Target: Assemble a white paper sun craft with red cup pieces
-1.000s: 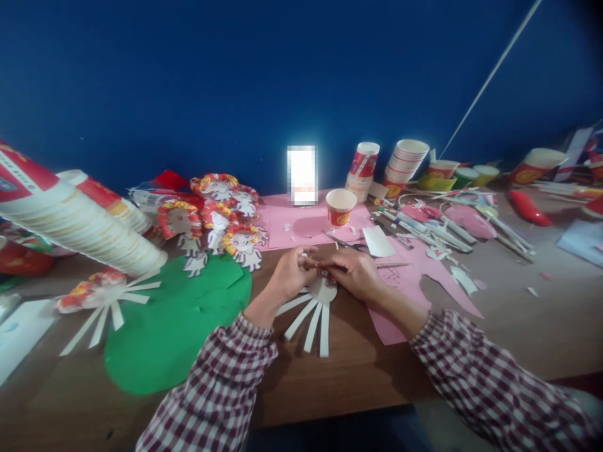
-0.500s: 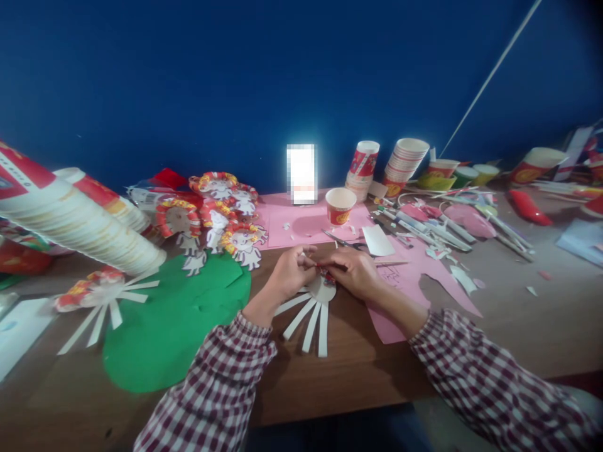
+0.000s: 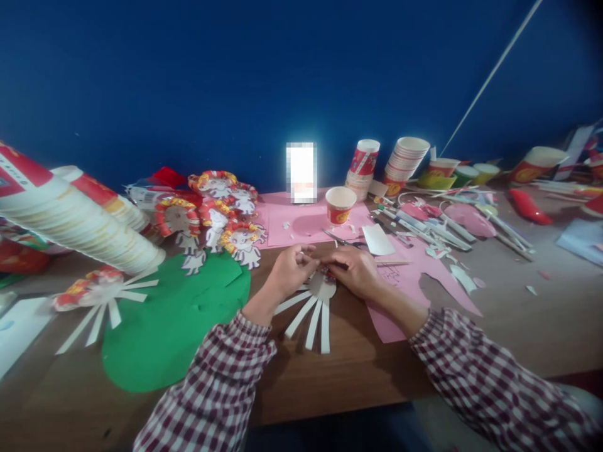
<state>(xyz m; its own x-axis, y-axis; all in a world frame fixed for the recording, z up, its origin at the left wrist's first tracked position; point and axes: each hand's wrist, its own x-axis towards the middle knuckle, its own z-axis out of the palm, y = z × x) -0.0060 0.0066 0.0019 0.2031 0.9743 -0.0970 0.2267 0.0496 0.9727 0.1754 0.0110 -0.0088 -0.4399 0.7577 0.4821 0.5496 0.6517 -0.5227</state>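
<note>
Between my hands is a paper cup cut into strips (image 3: 323,290), its round base pale and several white strips fanned out toward me over the wooden table. My left hand (image 3: 296,271) pinches its far left edge, thumb and fingers pressed together. At the far right edge, my right hand (image 3: 351,269) pinches too, and a thin stick (image 3: 394,262) juts out beside that hand. Red printed parts of the cup show under the fingers; the exact folds there are hidden. A similar cut cup with curled red-yellow strips (image 3: 101,292) lies to the left.
A green paper sheet (image 3: 174,333) lies left of my hands. Behind it are several paper figures with curled rings (image 3: 240,238). A leaning cup stack (image 3: 89,220) stands far left. One cup (image 3: 340,204), scissors (image 3: 346,242), pink paper (image 3: 400,314) and pens (image 3: 438,229) lie ahead and right.
The cut cup's strips have shifted very slightly up and to the right. Both hands keep their pinch in nearly the same place.
</note>
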